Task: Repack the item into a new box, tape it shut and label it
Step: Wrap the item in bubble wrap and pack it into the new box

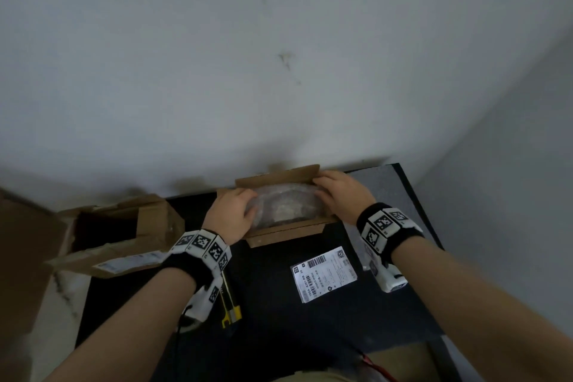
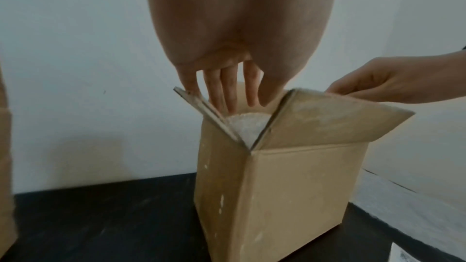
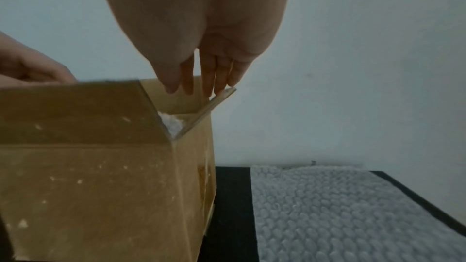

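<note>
The step in hand is seating the item in the new box [image 1: 288,231], which stands on the black tabletop [image 1: 279,304]. The bubble-wrapped item [image 1: 283,205] lies inside the box, its top just below the rim. The left hand [image 1: 231,215] presses on the wrap with straight, slightly spread fingers [image 2: 233,89]. The right hand [image 1: 342,195] reaches over the box's right end, its fingers [image 3: 188,85] straight and close together. All flaps stand open.

The next move likely calls for withdrawing both hands and folding the flaps down.

The box is plain corrugated cardboard, rectangular and scuffed. The wrap is translucent and dimpled. A printed label [image 1: 325,273] lies flat, nearer the person than the box. A spare bubble-wrap sheet [image 3: 340,216] lies right of the box.
</note>
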### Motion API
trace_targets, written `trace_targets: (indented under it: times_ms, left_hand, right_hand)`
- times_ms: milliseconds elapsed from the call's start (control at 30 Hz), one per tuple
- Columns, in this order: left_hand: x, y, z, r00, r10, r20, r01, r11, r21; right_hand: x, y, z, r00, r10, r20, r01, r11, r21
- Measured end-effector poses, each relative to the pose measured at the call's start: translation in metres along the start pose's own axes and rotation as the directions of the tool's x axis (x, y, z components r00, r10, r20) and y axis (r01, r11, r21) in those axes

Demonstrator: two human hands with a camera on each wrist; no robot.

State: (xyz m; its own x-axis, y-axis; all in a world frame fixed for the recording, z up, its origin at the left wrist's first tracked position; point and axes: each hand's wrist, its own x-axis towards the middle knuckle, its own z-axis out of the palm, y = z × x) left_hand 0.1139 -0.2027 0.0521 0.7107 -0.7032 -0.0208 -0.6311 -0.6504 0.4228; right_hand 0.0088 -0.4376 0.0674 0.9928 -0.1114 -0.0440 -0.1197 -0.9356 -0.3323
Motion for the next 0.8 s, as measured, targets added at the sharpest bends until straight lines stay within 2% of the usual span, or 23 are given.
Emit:
trace_targets:
  times_ms: [167, 333, 600, 800]
  left_hand:
    - [0.012, 0.035, -0.01, 0.991, 0.131, -0.03, -0.131, 0.991, 0.005]
    - [0.022, 0.085, -0.003, 0.967, 0.255, 0.016, -0.255, 0.965, 0.056]
    - [0.04, 0.168, 0.03, 0.913, 0.407, 0.021, -0.408, 0.911, 0.053]
    - [0.047, 0.218, 0.071, 0.897, 0.421, 0.132, -0.434, 0.897, 0.089]
  right_hand:
    - [-0.019, -0.008, -0.021, 0.998, 0.041, -0.038, -0.043, 0.999, -0.032]
    - [-0.044, 0.002, -0.037, 0.987, 0.16, -0.016, -0.161, 0.984, -0.079]
    - [-0.088, 0.055, -0.059, 0.952, 0.306, 0.024, -0.299, 0.942, -0.15]
    - [-0.111, 0.111, -0.059, 0.937, 0.329, 0.117, -0.314, 0.94, -0.13]
